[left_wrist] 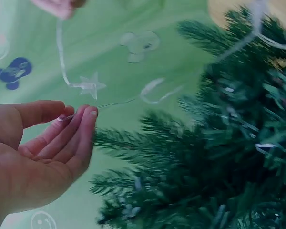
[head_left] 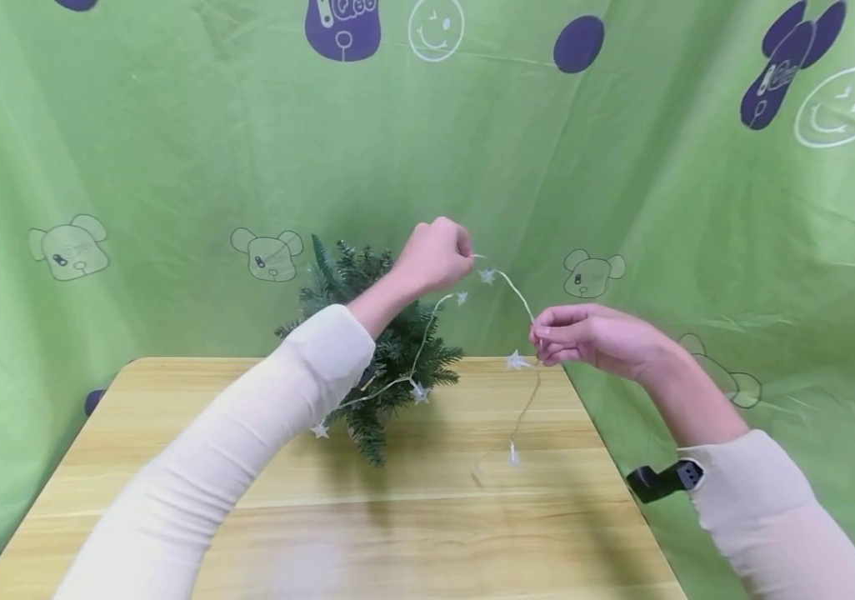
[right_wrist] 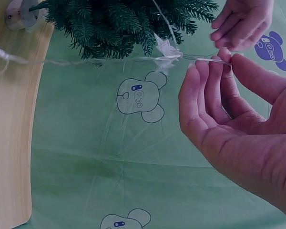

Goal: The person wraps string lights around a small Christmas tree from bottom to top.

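A small green artificial Christmas tree stands on the wooden table, draped with a string of star lights. My left hand is raised beside the upper right of the tree. Between thumb and fingertips it pinches the thin pale wire, as the left wrist view shows with the hand palm up. To the right of the tree, my right hand pinches the same string near a clear star. One stretch of wire arcs between both hands, and a loose end with a star hangs below the right one.
The wooden table has its right edge below my right forearm. Behind it hangs a green curtain printed with bears and smiley faces. A black device is at my right sleeve. The tree's round base sits near a table edge.
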Demonstrator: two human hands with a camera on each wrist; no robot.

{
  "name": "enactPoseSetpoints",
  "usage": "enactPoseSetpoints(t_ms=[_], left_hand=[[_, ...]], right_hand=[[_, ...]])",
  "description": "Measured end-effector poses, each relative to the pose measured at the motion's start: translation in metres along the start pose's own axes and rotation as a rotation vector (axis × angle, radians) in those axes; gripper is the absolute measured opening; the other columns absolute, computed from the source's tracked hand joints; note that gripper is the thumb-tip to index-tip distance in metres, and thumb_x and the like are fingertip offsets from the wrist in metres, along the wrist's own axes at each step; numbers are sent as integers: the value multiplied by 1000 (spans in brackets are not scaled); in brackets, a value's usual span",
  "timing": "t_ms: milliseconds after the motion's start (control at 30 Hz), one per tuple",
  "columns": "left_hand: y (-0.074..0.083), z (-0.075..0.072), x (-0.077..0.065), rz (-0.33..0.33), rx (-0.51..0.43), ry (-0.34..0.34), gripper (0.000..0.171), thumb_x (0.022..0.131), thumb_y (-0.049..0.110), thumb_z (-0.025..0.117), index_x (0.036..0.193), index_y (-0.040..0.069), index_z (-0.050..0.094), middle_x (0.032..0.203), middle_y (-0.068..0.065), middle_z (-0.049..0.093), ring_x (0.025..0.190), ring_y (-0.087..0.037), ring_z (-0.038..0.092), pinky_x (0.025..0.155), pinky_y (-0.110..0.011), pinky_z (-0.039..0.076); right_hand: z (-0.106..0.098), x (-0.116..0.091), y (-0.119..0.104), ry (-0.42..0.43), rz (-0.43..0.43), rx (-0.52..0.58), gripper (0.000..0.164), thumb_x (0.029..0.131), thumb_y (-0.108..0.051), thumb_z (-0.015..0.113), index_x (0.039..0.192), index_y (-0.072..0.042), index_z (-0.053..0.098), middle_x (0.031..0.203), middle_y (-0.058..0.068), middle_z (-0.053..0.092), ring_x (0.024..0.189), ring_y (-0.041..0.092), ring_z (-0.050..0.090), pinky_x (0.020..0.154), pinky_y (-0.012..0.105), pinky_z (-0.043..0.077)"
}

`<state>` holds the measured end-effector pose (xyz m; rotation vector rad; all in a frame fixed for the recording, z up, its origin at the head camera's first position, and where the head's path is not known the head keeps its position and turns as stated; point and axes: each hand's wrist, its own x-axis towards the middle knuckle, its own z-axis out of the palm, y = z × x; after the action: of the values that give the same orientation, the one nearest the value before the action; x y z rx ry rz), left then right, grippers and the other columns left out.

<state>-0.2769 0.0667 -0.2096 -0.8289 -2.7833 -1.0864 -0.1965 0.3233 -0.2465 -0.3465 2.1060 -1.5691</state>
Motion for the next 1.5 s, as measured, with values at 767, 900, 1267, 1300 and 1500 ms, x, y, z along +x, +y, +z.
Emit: enactPoseSetpoints(t_ms=[767, 900, 1267, 1300, 1500], left_hand=[[6, 46, -9, -8, 257, -277, 35, 92, -5, 54, 127, 0, 57, 120, -17, 68, 55, -16, 68, 46, -22, 54], [5, 46, -9, -38, 266, -308, 46, 92, -6, 52, 138, 0, 52, 138, -21, 60, 64, -22, 74, 46, -23, 55], [18, 32, -10, 36, 288, -150, 20, 89, 1, 61, 107, 8, 65, 93, -5, 68, 75, -17, 62, 58, -23, 53], [20, 32, -11, 47, 273, -140, 24, 89, 0, 61, 111, 8, 67, 99, -6, 71, 80, -18, 65, 62, -23, 55], [32, 38, -13, 127, 165, -244, 38, 88, -1, 68, 125, 8, 69, 132, -9, 69, 83, -16, 68, 66, -18, 55]], right_hand=[[1, -1, 6, 6, 26, -22, 15, 100, -4, 53, 112, -4, 62, 107, 5, 66, 97, 17, 67, 98, 32, 56], [0, 0, 6, -4, 15, -27, 15, 100, -4, 53, 112, -4, 62, 106, 4, 66, 97, 17, 67, 97, 31, 56], [2, 1, 3, -3, 20, -22, 15, 100, -5, 53, 112, -5, 63, 107, 5, 67, 99, 18, 67, 98, 32, 56], [2, 1, 3, 0, 24, -21, 15, 100, -4, 53, 112, -4, 63, 107, 5, 67, 98, 18, 67, 98, 32, 56], [2, 2, 1, -15, 19, -14, 15, 100, -5, 53, 112, -5, 63, 108, 5, 67, 99, 18, 67, 99, 33, 56]])
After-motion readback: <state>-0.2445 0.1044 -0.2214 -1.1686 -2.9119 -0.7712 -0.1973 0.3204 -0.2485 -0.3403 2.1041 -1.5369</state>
